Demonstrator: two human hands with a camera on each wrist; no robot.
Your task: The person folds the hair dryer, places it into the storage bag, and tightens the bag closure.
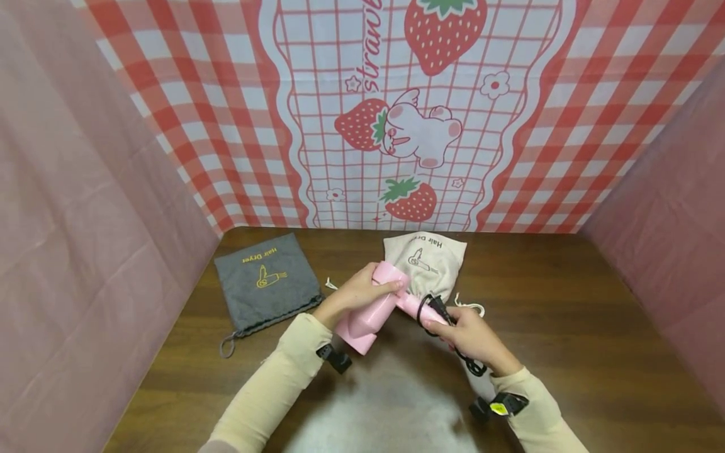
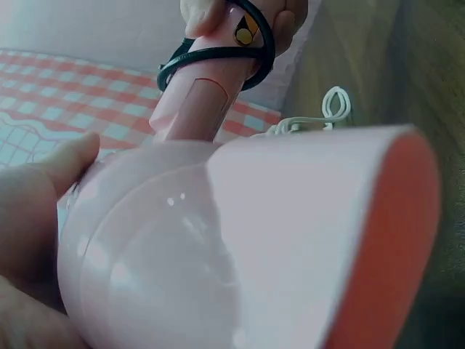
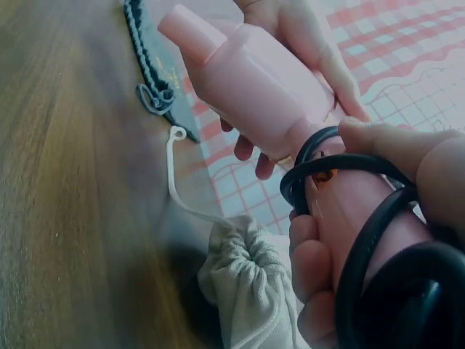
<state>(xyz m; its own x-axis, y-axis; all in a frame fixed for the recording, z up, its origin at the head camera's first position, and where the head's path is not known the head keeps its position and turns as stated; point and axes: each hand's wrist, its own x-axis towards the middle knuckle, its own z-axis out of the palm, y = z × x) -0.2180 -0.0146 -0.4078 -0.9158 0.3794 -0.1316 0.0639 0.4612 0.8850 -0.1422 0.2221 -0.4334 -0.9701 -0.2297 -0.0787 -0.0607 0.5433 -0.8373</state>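
A pink hair dryer (image 1: 370, 314) is held by both hands over the middle of the table. My left hand (image 1: 359, 289) grips its barrel, thumb on top and fingers passing beneath. Its flared nozzle (image 2: 312, 225) fills the front of the left wrist view. My right hand (image 1: 472, 333) holds the handle (image 3: 356, 218), around which the black cord (image 3: 349, 163) is looped; the plug (image 1: 438, 308) shows beside it. Just behind the dryer lies a cream drawstring pouch (image 1: 427, 258) printed "Hair Dryer", its neck gathered in the right wrist view.
A dark grey drawstring pouch (image 1: 266, 283), printed with a yellow dryer, lies flat on the left of the wooden table (image 1: 566, 314). A strawberry-patterned cloth (image 1: 396, 126) hangs behind the table, and pink curtains (image 1: 85, 207) stand at both sides.
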